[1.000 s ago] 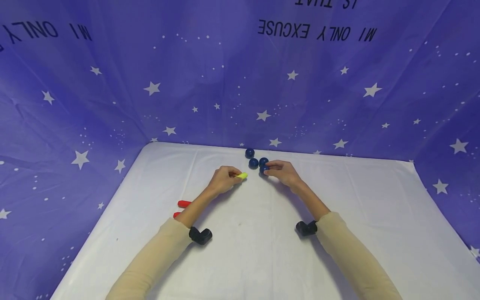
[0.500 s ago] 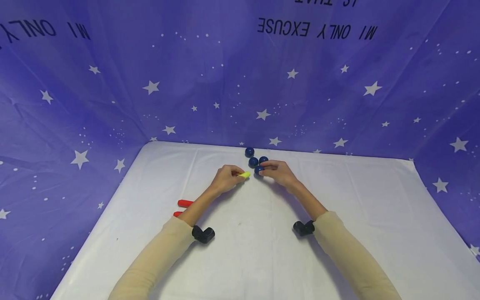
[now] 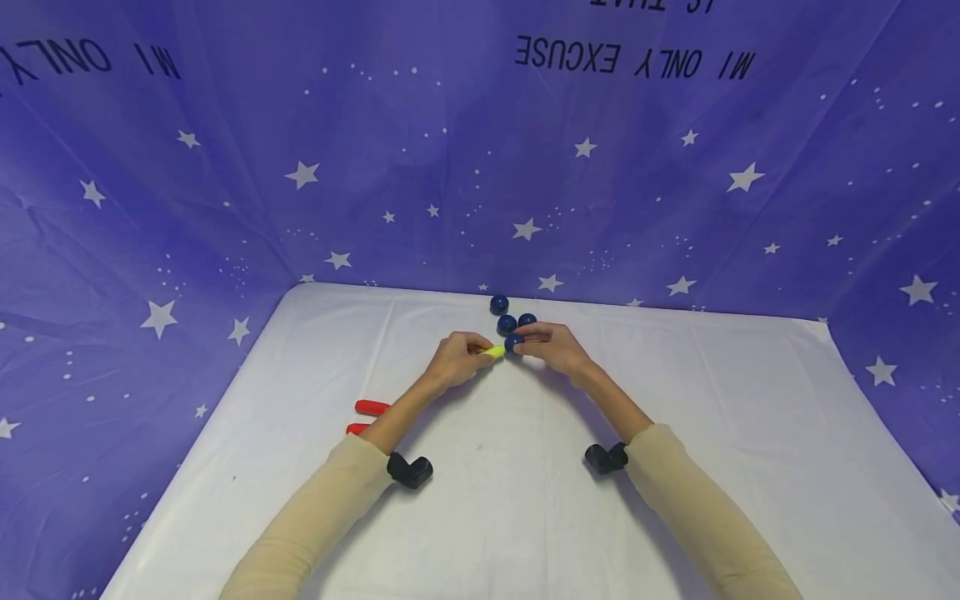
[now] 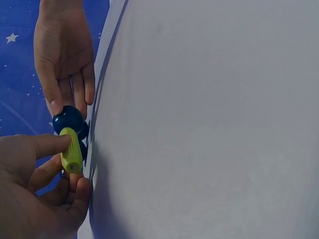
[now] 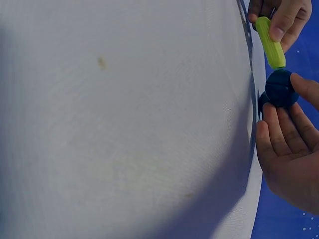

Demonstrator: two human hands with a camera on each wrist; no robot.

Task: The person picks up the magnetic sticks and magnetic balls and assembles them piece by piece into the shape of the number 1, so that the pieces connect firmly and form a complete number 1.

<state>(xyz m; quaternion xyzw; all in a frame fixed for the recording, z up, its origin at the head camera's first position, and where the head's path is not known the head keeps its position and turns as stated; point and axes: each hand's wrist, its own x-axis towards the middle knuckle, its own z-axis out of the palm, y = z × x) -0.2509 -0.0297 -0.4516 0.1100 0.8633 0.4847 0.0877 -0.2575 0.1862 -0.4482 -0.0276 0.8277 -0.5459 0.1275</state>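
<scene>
Between the thumb and fingers of my left hand (image 3: 453, 360) is a short yellow-green ribbed rod (image 3: 494, 352). A small grey spot marks its near end in the left wrist view. My right hand (image 3: 555, 348) pinches a glossy dark blue ball (image 3: 513, 344), thumb on one side and fingertips on the other. The far end of the rod (image 5: 270, 42) meets the ball (image 5: 281, 89) and seems to touch it. Just behind the hands lie more blue balls: one at the back (image 3: 499, 305), another (image 3: 507, 325) in the middle, and a third ball (image 3: 527, 319) partly covered by the right fingers.
Two red rods (image 3: 372, 407) lie left of the left forearm, which partly hides them. A white cloth (image 3: 480, 500) covers the table. A purple star-printed curtain (image 3: 450, 167) rises behind and at the sides. Black wrist mounts (image 3: 410, 472) sit on both sleeves.
The right hand has brought its blue ball leftward, away from the other balls. The left hand has moved the yellow-green rod slightly right, so rod end and ball now meet.
</scene>
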